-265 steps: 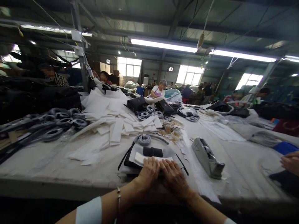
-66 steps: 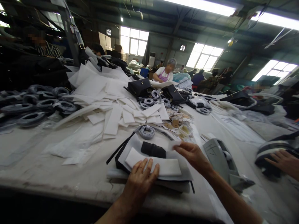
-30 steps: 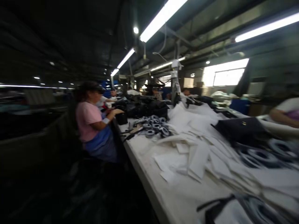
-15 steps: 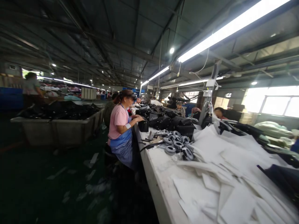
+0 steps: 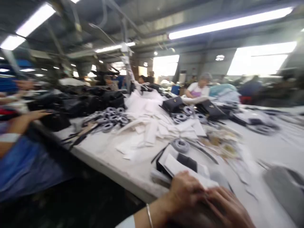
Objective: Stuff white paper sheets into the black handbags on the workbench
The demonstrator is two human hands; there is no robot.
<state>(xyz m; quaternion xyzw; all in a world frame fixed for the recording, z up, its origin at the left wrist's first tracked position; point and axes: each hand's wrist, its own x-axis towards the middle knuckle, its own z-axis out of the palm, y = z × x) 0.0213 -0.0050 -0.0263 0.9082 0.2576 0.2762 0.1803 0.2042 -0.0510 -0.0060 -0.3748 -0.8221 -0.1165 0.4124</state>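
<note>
My left hand (image 5: 186,190), with a bracelet at the wrist, has its fingers curled at the near edge of a white sheet (image 5: 182,167). Close beside it on the right, my right hand (image 5: 228,202) is bent over the same spot, the fingertips of both nearly meeting. What they pinch is blurred and partly hidden. Under and behind the sheet lies a black piece (image 5: 187,161), with a grey coiled strap (image 5: 180,145) just beyond.
White sheets (image 5: 152,126) are heaped mid-table (image 5: 104,164). Grey coils (image 5: 111,118) and black bags (image 5: 85,101) lie at left. A person's hand (image 5: 35,115) touches the bags. A grey object (image 5: 282,186) stands at right. Another person (image 5: 199,88) is across the table.
The view has swung right and down. Both my hands have come into view, along with the white sheet and black piece. The neighbouring person now shows only at the left edge.
</note>
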